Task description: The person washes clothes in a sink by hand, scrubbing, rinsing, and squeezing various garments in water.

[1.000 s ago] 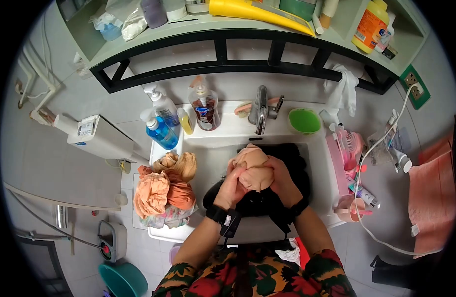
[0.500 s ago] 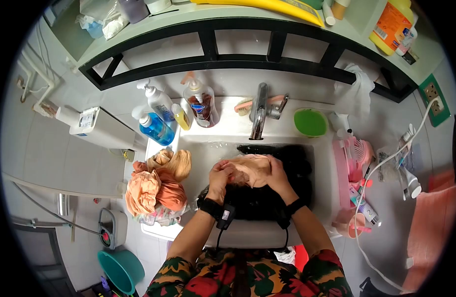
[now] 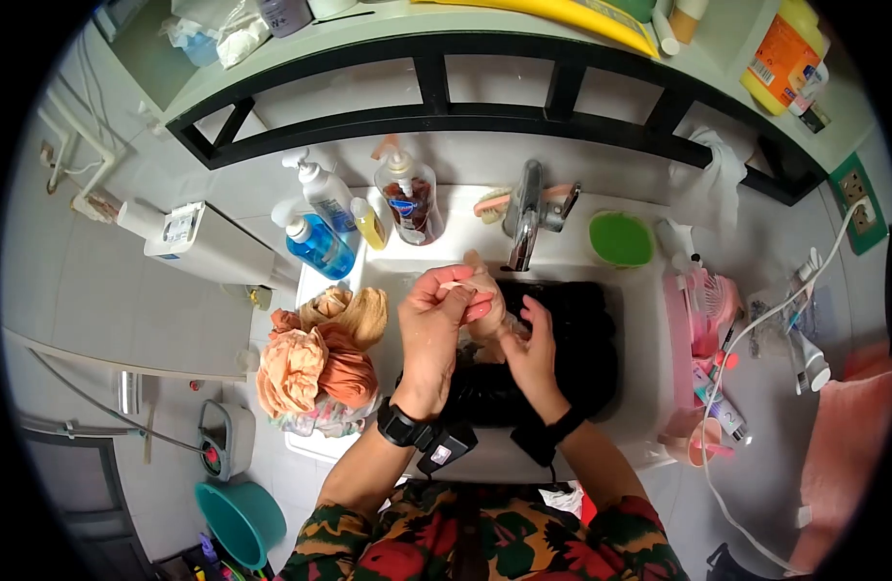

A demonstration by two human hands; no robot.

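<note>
Over the white sink [image 3: 644, 387], my left hand [image 3: 436, 324] pinches a pale pink-beige cloth [image 3: 484, 315] between curled fingers. My right hand [image 3: 533, 349] is beside the cloth's lower right side, its fingers spread and its thumb near the fabric. Below both hands, dark wet fabric [image 3: 586, 349] lies in the basin. A pile of peach and orange cloths [image 3: 320, 358] rests on the sink's left rim. The chrome faucet [image 3: 526, 218] stands just beyond the hands.
Pump bottles [image 3: 320, 247] line the back left rim. A green dish [image 3: 620, 239] and a brush [image 3: 492, 205] sit near the faucet. Pink containers [image 3: 702, 310] are at the right, with a white cable [image 3: 755, 315] hanging past them. A teal basin [image 3: 241, 523] is low left.
Both hands have risen with the cloth, now bunched closer to the faucet. My right hand's fingers have come off the cloth and spread. The view has shifted slightly.
</note>
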